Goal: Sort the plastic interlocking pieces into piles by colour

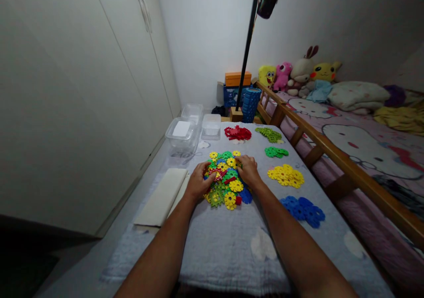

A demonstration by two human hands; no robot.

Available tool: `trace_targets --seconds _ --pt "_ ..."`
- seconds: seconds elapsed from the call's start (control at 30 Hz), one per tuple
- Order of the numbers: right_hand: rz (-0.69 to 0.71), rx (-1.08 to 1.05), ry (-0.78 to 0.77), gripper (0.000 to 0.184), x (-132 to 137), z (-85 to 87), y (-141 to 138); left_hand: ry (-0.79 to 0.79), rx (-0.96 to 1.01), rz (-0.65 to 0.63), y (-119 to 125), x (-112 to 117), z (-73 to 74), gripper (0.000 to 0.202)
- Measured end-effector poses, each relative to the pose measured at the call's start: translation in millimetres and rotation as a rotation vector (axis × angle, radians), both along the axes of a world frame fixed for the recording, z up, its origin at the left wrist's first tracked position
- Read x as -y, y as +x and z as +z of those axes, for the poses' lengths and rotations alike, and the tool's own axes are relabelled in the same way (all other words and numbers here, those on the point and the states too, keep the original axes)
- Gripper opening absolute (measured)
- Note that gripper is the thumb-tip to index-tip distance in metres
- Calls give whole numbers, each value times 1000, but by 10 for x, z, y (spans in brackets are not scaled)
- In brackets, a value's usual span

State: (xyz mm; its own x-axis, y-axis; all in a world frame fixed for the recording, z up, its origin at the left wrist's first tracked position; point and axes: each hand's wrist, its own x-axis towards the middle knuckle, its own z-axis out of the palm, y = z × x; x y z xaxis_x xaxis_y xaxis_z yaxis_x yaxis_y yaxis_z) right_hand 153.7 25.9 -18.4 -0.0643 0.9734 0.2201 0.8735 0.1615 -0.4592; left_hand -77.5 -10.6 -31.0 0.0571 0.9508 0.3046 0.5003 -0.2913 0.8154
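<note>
on blanket-covered surface, ctr: mixed pile of plastic snowflake-type connector discs, yellow, green, blue and red pcs jumbled together.

hands: left hand at left edge of mixed pile, fingers curled down onto pcs next to a red piece. right hand at upper right edge of same pile, palm down, fingers bent onto discs. hands sit apart, pile between them, both touching it. cannot tell whether either hand actually pinches a piece or only rests on them; fingertips hidden among pcs.

sorted groups, right of pile, each separate from it:
- red group, far side, near containers.
- light green group, just right of red.
- darker green group, nearer than light green.
- yellow group, near right hand, not touching it.
- blue group, nearest to camera, beside right forearm.

other items: clear plastic tub w/ white lid inside, far left of blanket; smaller clear tub beside it; third clear tub behind. folded white cloth lies left of left hand, at blanket edge. wooden bed rail runs along right side. plush toys at far end of bed. black pole stands upright beyond the tubs. white wardrobe doors on left.
</note>
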Motion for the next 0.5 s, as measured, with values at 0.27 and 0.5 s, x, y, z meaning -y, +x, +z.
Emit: trace_targets --seconds 0.27,0.5 --pt "53 -339 37 17 -40 96 282 -19 24 -19 -5 -33 -35 45" --pt "-182 -355 11 13 114 326 1215 4 11 -13 -29 -75 -108 46"
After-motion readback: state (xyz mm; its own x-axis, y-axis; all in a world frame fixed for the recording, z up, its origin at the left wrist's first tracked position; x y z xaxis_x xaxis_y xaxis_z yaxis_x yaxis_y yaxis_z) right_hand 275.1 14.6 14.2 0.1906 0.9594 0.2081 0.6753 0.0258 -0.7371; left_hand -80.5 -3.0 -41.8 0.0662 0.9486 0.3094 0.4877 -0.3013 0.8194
